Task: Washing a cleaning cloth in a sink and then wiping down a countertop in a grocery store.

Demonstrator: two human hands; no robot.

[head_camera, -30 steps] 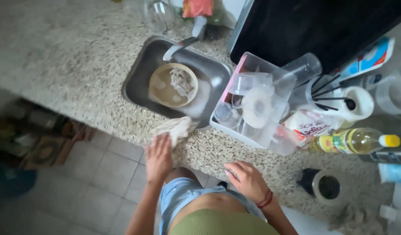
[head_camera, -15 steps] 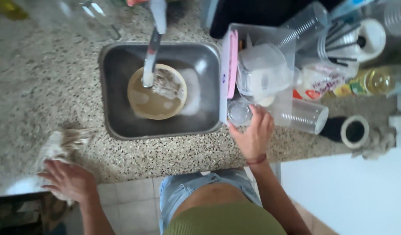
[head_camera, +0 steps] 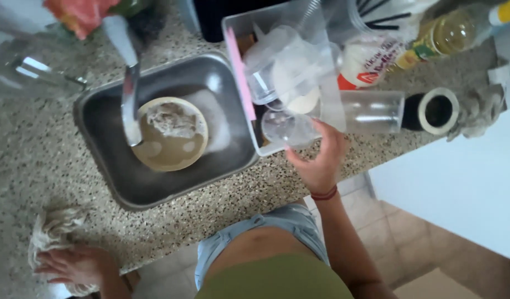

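A: Where is the right hand [head_camera: 320,160] now?

B: At the near corner of the clear dish rack [head_camera: 237,33], fingers [head_camera: 333,134] curled round the side of a clear glass [head_camera: 288,128] that lies there. The left hand [head_camera: 72,266] is well apart, at the table's [head_camera: 39,160] near edge, fingers spread flat on a pale cloth [head_camera: 51,235], gripping nothing.

A: Handling properties of the glass?

B: Judged light, stiff, brittle, probably wet and slippery. Hold the wall, not the rim.

A: Clearances?

B: Tight. A clear tumbler [head_camera: 371,111] on its side lies just beside the hand, a dark cup [head_camera: 435,111] beyond it, more plastic ware stacked in the rack. Open room is to the left: the steel sink [head_camera: 100,138], with a bowl [head_camera: 169,135] of murky water under the faucet [head_camera: 129,94]. The table's front edge runs directly under the wrist
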